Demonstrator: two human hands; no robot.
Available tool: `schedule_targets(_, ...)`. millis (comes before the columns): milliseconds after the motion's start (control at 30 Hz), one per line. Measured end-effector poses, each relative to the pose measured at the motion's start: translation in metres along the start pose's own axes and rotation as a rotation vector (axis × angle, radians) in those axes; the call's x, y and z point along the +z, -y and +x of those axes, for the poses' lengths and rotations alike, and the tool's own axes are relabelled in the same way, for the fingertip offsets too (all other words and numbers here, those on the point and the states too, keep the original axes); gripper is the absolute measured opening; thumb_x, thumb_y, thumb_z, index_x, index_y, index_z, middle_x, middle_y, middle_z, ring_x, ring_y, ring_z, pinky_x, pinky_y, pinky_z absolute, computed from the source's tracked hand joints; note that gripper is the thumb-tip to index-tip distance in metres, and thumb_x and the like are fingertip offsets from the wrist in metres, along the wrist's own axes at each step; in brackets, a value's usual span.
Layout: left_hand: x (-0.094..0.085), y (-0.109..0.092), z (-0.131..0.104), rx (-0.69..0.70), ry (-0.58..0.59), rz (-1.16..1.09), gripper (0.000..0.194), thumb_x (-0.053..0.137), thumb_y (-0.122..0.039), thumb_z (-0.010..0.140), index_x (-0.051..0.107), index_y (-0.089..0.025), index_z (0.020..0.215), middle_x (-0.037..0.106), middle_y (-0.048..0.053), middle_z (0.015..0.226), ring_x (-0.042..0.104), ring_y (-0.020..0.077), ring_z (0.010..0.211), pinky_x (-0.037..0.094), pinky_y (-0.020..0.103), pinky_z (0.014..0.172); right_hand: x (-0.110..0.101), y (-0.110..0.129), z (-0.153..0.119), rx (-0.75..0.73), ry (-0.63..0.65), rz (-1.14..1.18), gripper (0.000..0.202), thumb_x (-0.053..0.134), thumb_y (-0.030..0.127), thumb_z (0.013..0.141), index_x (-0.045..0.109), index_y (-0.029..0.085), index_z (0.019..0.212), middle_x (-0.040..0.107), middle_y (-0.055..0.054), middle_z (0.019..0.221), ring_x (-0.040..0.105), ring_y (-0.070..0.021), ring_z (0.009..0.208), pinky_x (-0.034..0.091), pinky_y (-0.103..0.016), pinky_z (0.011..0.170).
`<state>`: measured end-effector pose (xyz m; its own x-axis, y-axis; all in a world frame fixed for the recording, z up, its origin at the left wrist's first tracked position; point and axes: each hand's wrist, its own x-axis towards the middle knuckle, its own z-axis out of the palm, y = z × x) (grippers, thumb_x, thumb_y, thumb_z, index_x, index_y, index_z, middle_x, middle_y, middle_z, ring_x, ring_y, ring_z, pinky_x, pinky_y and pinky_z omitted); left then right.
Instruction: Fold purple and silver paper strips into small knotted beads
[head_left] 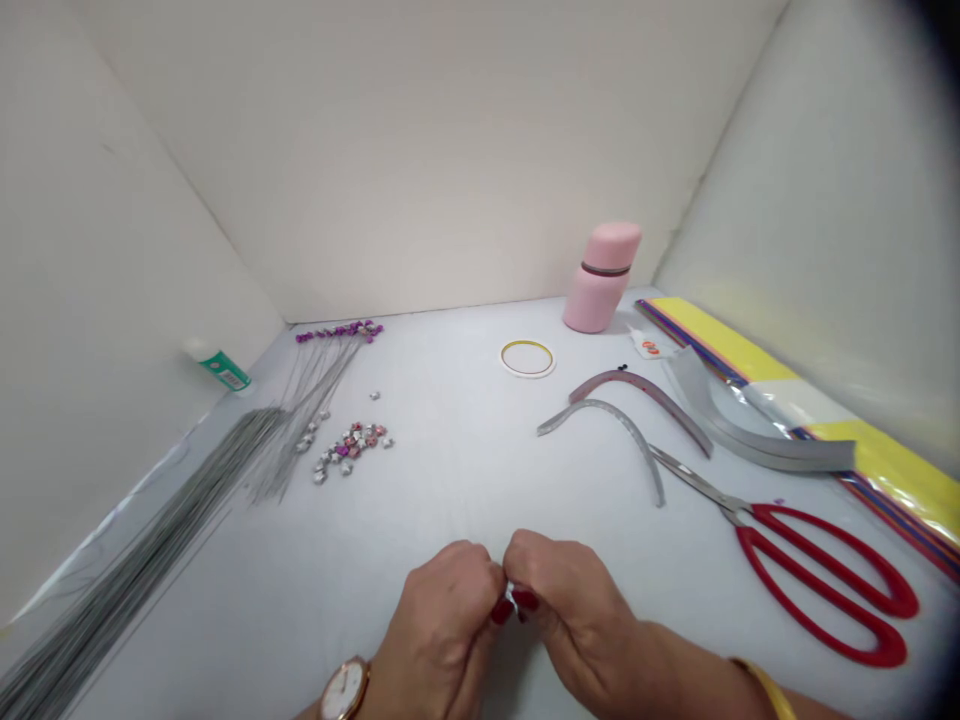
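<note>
My left hand (455, 610) and my right hand (571, 607) meet at the near middle of the table, fingers curled and thumbs together. Pinched between their fingertips is a small silvery piece (512, 592), mostly hidden by the fingers, so its shape cannot be made out. To the left lies a loose heap of small folded paper stars (352, 446) in silver, pink and purple. Two curved bundles of narrow paper strips lie to the right, a silver bundle (611, 412) and a pinkish bundle (651, 392).
Red-handled scissors (739, 507) lie at right, near a wide grey strip bundle (765, 447) and yellow packs (892, 470). Behind are a tape ring (527, 373) and a pink bottle (600, 285). At left are thin wires (165, 530), purple-tipped stems (330, 365) and a green-labelled tube (225, 370).
</note>
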<state>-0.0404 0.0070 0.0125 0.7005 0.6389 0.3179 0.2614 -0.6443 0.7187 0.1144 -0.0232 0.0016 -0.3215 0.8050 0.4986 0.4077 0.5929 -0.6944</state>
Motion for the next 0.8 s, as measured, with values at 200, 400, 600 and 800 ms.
schedule_targets(200,-0.0008,0.0029,-0.0003,-0.174,-0.019,-0.087,0.015,0.030,-0.022,0.087,0.039,-0.020,0.075,0.042,-0.002,0.064,0.042,0.0124,0.057,0.034,0.023,0.056,0.0039,0.0027,0.0022,0.295,-0.030,0.066,0.023,0.027,0.021,0.090,0.039,0.021,0.071,0.043,0.003,0.061,0.042,-0.0103,0.053,0.035,-0.021,0.052)
schedule_targets(400,0.0027,0.0039,-0.0032,-0.171,-0.048,0.068,0.012,0.036,-0.022,0.086,0.040,-0.020,0.075,0.047,0.000,0.064,0.043,0.0135,0.057,0.034,0.024,0.054,0.0033,0.0029,0.0012,0.335,-0.014,0.108,0.024,0.026,0.027,0.091,0.039,0.021,0.072,0.042,0.003,0.062,0.040,-0.0106,0.053,0.034,-0.022,0.052)
schedule_targets(600,-0.0010,0.0000,0.0019,-0.058,-0.044,0.093,0.015,0.029,-0.014,0.085,0.040,-0.020,0.076,0.047,0.000,0.061,0.044,0.0144,0.057,0.036,0.023,0.052,0.0028,0.0009,0.0014,0.366,0.040,0.125,0.023,0.025,0.029,0.092,0.039,0.021,0.076,0.043,0.003,0.062,0.040,-0.0111,0.054,0.034,-0.022,0.053)
schedule_targets(800,-0.0004,0.0049,0.0023,-0.036,-0.018,0.224,0.019,0.031,-0.011,0.084,0.032,-0.021,0.068,0.042,-0.001,0.058,0.041,0.0140,0.055,0.032,0.022,0.047,0.0015,-0.0003,0.0023,0.286,0.025,0.064,0.022,0.028,0.023,0.090,0.038,0.021,0.070,0.040,0.004,0.061,0.039,-0.0109,0.054,0.033,-0.022,0.053)
